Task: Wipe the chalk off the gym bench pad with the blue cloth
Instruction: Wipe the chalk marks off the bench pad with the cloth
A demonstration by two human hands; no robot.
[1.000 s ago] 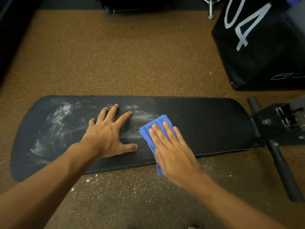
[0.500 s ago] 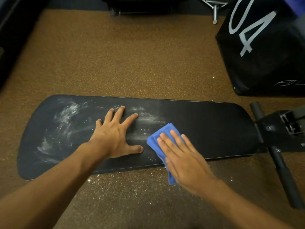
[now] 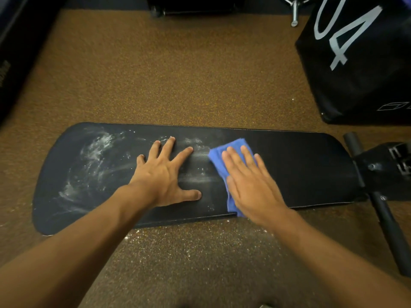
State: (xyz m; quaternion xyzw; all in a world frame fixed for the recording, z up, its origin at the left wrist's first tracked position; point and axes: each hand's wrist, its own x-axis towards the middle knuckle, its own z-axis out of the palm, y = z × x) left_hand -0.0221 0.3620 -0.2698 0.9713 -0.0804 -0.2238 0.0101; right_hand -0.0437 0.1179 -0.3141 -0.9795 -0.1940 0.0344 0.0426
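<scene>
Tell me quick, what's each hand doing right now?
Left hand: open, flat on the bench pad.
Right hand: open, pressing the blue cloth down.

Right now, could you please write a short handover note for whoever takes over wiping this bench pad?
Left hand: flat and open on the gym bench pad, fingers spread, bracing it, holding nothing.
Right hand: flat, pressing the blue cloth onto the pad near its middle; not gripping it.
Done: the pad to the right of the cloth looks clean.
Left: heavy chalk smears on the left end, lighter streaks between the hands. Chalk dust also lies on the floor beside the near edge.
</scene>
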